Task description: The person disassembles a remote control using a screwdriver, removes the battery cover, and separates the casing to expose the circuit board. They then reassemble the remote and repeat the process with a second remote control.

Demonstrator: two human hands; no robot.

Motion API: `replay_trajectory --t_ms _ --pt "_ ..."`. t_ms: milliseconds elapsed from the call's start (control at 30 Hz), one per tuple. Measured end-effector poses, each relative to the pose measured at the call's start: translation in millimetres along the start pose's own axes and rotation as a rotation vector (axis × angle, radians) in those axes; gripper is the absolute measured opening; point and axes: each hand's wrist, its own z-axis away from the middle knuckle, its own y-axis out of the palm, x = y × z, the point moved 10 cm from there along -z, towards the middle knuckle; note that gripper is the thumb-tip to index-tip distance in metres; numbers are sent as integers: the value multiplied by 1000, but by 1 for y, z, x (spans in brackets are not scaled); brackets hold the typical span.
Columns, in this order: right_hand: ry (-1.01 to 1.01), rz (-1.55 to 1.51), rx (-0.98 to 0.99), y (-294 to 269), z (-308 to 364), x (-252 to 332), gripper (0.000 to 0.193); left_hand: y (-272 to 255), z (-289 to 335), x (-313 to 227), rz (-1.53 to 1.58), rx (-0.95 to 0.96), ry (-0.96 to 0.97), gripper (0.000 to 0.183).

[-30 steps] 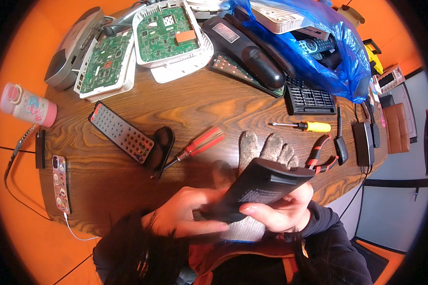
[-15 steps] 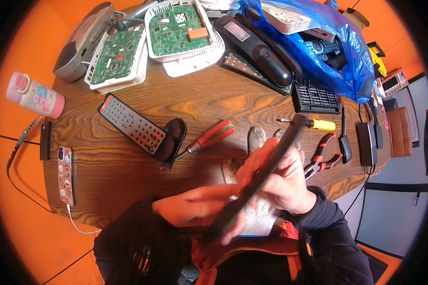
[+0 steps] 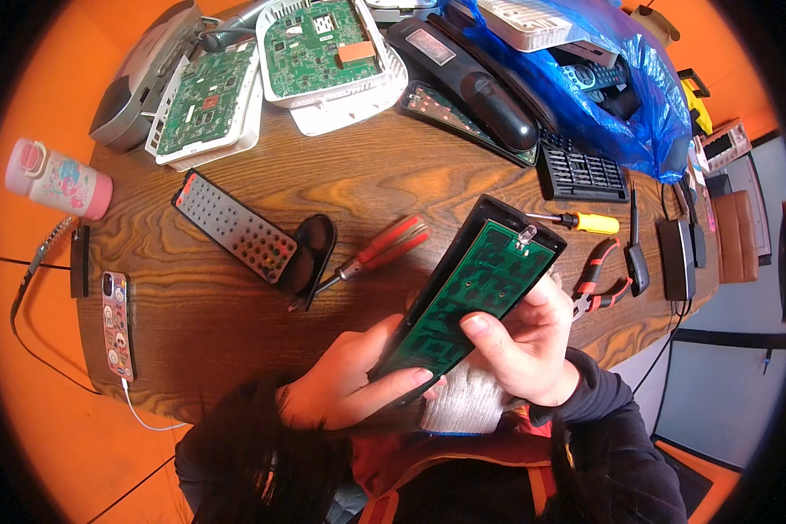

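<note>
An opened remote control (image 3: 467,288), a black casing half with a green circuit board in it, is held tilted above the near edge of the table. My left hand (image 3: 354,375) grips its lower end, the thumb lying on the board. My right hand (image 3: 533,345) holds its right side, thumb pressed on the board and fingers behind. A clear bulb-like part sits at the board's far end. Partly hidden below the remote is a whitish knit glove (image 3: 467,402). A red-handled screwdriver (image 3: 384,249) lies beyond my left hand, and red-and-black pliers (image 3: 598,275) lie right of my right hand.
Another remote (image 3: 236,227) lies beside a black curved piece (image 3: 310,253). A yellow screwdriver (image 3: 589,224) and a black bit case (image 3: 582,173) are at right. White housings with green boards (image 3: 319,61), a blue bag (image 3: 655,113), a bottle (image 3: 65,183) and a phone (image 3: 118,323) surround the work.
The remote has turned from edge-on to show its circuit board. Both hands have kept hold of it, and my right thumb now rests on the board.
</note>
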Motion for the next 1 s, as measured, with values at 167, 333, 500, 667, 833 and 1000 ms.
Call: replay_trajectory --t_ms 167,333,500,667,833,1000 --pt "-12 61 -11 -5 5 -1 30 5 0 5 133 30 -70 26" --pt "-104 62 31 -10 9 -3 32 10 3 3 369 126 -152 31" --pt "148 -205 -269 -47 7 -34 63 16 8 -4 555 259 -105 24" --pt "128 263 -71 -19 -12 -22 23 34 21 -7 604 581 -74 36" --pt "134 648 98 23 -35 4 23 46 35 -11 529 748 -50 36" --pt "91 833 554 90 -80 -36 27 50 45 -15 523 838 -46 38"
